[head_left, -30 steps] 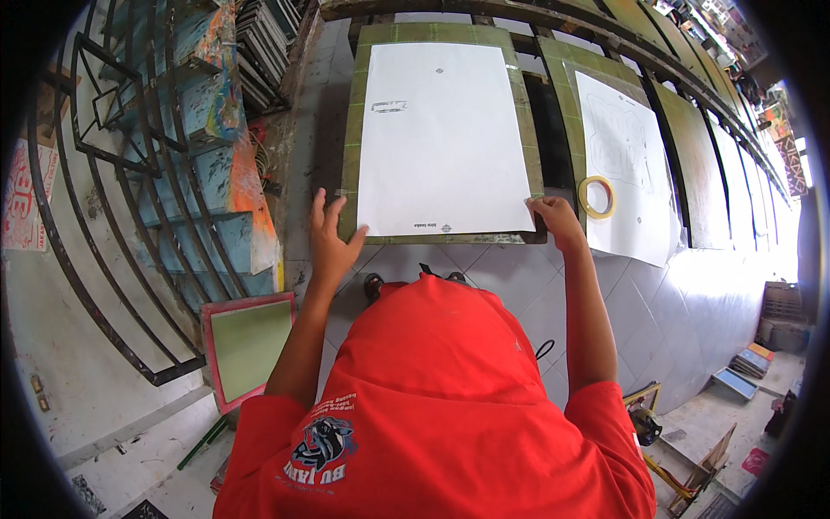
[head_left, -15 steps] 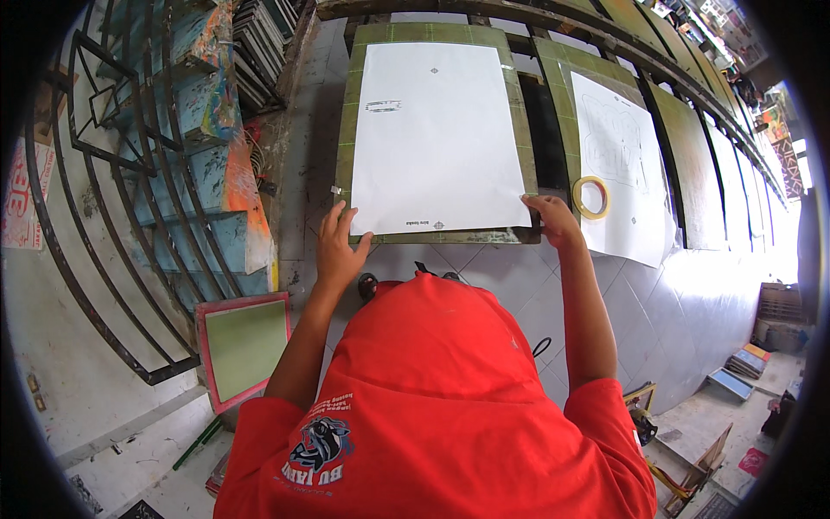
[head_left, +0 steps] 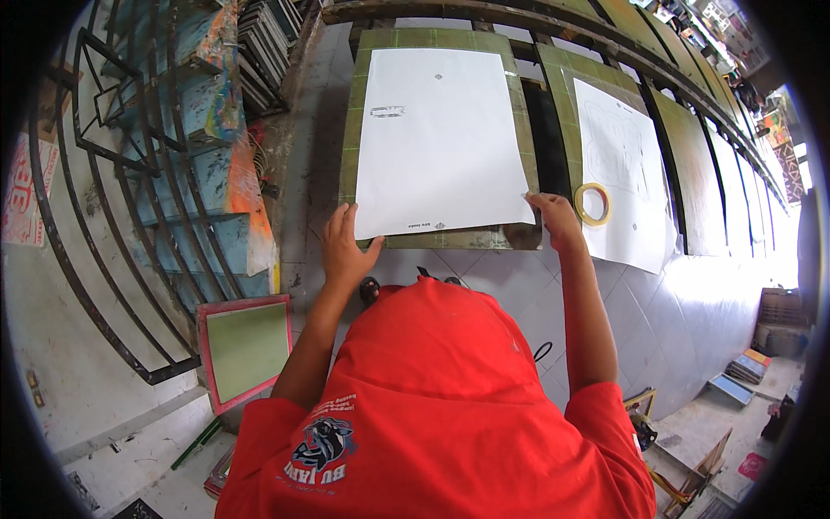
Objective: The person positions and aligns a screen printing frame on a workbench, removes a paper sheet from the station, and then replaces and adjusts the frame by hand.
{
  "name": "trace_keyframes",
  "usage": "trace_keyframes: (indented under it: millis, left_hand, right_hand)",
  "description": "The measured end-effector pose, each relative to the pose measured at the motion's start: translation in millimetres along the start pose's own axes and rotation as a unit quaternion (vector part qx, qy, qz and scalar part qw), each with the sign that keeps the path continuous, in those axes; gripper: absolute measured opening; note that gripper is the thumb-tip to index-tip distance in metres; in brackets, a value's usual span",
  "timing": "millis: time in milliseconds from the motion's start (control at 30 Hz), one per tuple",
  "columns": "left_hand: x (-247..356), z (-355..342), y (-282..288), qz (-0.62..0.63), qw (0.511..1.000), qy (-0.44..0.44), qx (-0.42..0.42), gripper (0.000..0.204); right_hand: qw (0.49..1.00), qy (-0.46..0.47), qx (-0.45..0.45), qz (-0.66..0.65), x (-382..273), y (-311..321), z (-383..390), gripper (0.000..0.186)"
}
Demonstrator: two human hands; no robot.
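A large white sheet of paper (head_left: 445, 143) with small printed marks lies on a green board (head_left: 352, 138) in front of me. My left hand (head_left: 349, 249) is at the sheet's near left corner, its thumb spread from the fingers at the board's edge. At the near right corner, my right hand (head_left: 558, 218) pinches the sheet's edge between thumb and fingers. Close to that hand, a roll of yellowish tape (head_left: 582, 205) rests on a second white sheet (head_left: 635, 229) with faint line drawings, which lies on the neighbouring board (head_left: 560, 104) and overhangs its near edge.
More boards (head_left: 689, 164) continue to the right along a dark rail (head_left: 450, 10). Black metal bars (head_left: 160, 177) and paint-stained blue steps (head_left: 203, 233) stand on the left. A pink-framed screen (head_left: 246, 350) leans below them. Grey floor tiles (head_left: 510, 298) show between me and the boards.
The near edge of the sheet has shifted slightly, its right end now a little farther from me. My left thumb has moved off the paper to the board's edge. My right hand keeps its pinch.
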State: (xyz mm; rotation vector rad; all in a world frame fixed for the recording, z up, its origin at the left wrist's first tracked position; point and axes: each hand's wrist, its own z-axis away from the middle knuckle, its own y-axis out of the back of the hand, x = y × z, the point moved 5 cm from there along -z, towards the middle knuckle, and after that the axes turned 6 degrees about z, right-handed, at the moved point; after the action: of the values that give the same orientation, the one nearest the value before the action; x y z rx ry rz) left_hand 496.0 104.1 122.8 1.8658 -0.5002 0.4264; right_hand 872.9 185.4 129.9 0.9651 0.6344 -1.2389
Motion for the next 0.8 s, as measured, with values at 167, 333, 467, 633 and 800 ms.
trace_keyframes:
  millis: [167, 333, 467, 633, 800]
  left_hand:
    - [-1.9, 3.9, 3.6, 0.036, 0.998, 0.026, 0.041, 0.066]
    - [9.9, 3.2, 12.8, 0.136, 0.968, 0.211, -0.024, 0.066]
    - [-17.8, 17.5, -0.6, 0.359, 0.871, 0.334, -0.021, 0.057]
    - [-19.9, 17.8, -3.1, 0.559, 0.691, 0.458, 0.015, 0.042]
    - [-15.1, 0.1, -8.2, 0.71, 0.496, 0.499, -0.02, 0.032]
  right_hand:
    - [1.0, -0.011, 0.006, 0.009, -13.1, -2.1, 5.5, 0.023]
    - [0.999, 0.029, 0.012, -0.004, -15.9, -1.2, 2.3, 0.023]
    - [0.998, 0.035, -0.02, -0.048, -48.8, -12.4, 11.8, 0.029]
    - [0.993, 0.074, -0.048, -0.074, -88.4, -15.8, 10.8, 0.031]
    - [0.983, 0.078, -0.076, -0.147, -124.1, -16.9, 25.6, 0.03]
